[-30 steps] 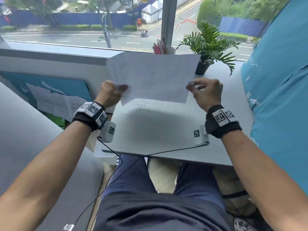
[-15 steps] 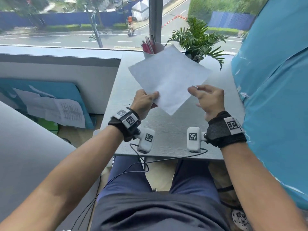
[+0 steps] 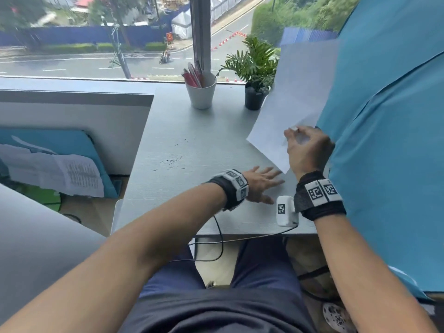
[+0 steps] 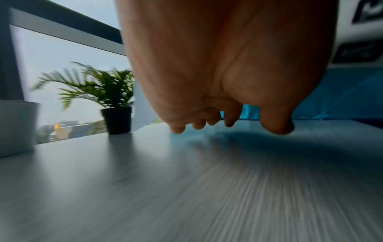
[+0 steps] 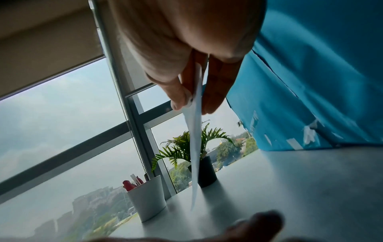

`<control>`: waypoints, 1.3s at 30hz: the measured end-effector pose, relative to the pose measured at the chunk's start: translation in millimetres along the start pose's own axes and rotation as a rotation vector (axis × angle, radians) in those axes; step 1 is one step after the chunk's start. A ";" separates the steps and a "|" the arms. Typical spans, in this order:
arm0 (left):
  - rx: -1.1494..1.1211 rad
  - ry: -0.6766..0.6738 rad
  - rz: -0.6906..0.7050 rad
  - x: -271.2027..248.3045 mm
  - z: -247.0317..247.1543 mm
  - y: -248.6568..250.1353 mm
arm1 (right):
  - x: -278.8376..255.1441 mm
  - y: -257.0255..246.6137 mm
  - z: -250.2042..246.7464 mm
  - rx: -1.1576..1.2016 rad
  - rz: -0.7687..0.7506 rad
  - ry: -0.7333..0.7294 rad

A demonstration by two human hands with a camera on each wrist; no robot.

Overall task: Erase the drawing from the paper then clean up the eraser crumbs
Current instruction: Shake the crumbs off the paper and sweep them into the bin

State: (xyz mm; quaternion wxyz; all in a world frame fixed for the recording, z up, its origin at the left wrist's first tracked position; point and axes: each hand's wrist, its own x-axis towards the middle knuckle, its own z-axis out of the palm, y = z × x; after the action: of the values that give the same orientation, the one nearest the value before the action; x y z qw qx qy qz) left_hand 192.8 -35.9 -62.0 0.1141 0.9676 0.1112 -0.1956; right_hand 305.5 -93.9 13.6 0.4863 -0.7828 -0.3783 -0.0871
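Head view: the right hand (image 3: 308, 150) pinches the paper (image 3: 298, 97) by its lower edge, lifted and tilted over the desk's (image 3: 192, 131) right side. The left hand (image 3: 260, 185) lies flat, fingers spread, near the front edge. Crumbs (image 3: 173, 161) dot the desk's middle. A cup (image 3: 201, 93) and plant (image 3: 255, 68) stand at the back edge.

Left wrist view: fingers (image 4: 230, 117) straight, just above or on the desk; I cannot tell which.

Right wrist view: thumb and fingers (image 5: 217, 91) clamp the paper (image 5: 196, 147), seen edge-on.
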 end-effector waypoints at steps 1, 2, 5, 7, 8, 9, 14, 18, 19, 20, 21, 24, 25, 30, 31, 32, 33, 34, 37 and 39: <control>0.032 -0.016 0.011 8.9 0.3 6.1 | -0.5 1.3 0.4 -0.001 0.004 0.000; 0.049 -0.031 0.018 15.9 0.3 9.7 | -0.9 3.3 0.8 -0.004 0.005 0.001; 0.052 -0.024 0.025 23.8 2.4 -3.3 | 1.8 8.6 -3.6 0.017 0.012 0.007; 0.028 -0.001 -0.027 16.2 4.5 -26.9 | 6.8 15.5 -9.4 0.026 0.046 0.016; 0.009 0.013 -0.073 8.8 5.6 -42.0 | 9.3 19.3 -12.5 0.025 0.064 0.024; -0.014 0.029 -0.130 -0.2 7.0 -57.6 | 11.5 23.3 -15.6 0.024 0.082 0.027; -0.216 0.080 -0.536 -60.1 16.2 -123.9 | 14.4 34.1 -19.6 0.006 0.169 -0.058; -0.201 0.029 -0.905 -80.4 17.6 -134.2 | 6.6 35.5 -15.9 -0.003 0.278 -0.198; -0.197 0.057 -0.931 -80.0 14.7 -130.3 | 6.0 36.3 -15.7 -0.002 0.291 -0.221; -0.193 0.114 -0.887 -78.2 11.3 -125.3 | 6.3 37.5 -15.3 0.000 0.304 -0.246; -0.187 0.179 -0.784 -75.5 7.7 -118.0 | 6.9 38.0 -15.3 -0.002 0.317 -0.274; -0.150 0.275 -0.364 -61.2 -1.0 -85.8 | 7.1 40.4 -14.2 -0.019 0.351 -0.347; -0.137 0.263 -0.245 -54.8 -1.2 -71.9 | 6.6 41.3 -13.6 -0.024 0.352 -0.369; -0.073 0.023 -0.058 -39.6 26.4 -28.8 | -4.2 50.8 -2.7 -0.265 0.311 -0.529; -0.071 0.006 -0.071 -42.7 33.7 -27.0 | -8.7 51.3 -0.4 -0.371 0.278 -0.564; -0.074 0.011 -0.091 -47.2 40.1 -26.5 | -13.8 49.8 1.4 -0.474 0.229 -0.578; -0.080 0.018 -0.115 -52.1 44.7 -26.6 | -18.1 46.8 3.6 -0.544 0.163 -0.570; -0.089 0.020 -0.138 -56.9 47.7 -26.8 | -21.2 41.7 7.1 -0.563 0.099 -0.561; -0.129 0.011 -0.172 -70.8 52.2 -25.1 | -32.7 21.2 21.1 -0.482 0.007 -0.813; -0.120 0.010 -0.167 -80.1 54.8 -25.4 | -40.3 13.6 33.5 -0.475 0.039 -1.009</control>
State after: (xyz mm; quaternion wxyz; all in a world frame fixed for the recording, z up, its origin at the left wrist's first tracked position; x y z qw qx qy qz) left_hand 94.8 -39.9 -83.3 0.1547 0.9473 0.2037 -0.1928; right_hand 278.8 -89.9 -33.3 0.0567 -0.8222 -0.5198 0.2247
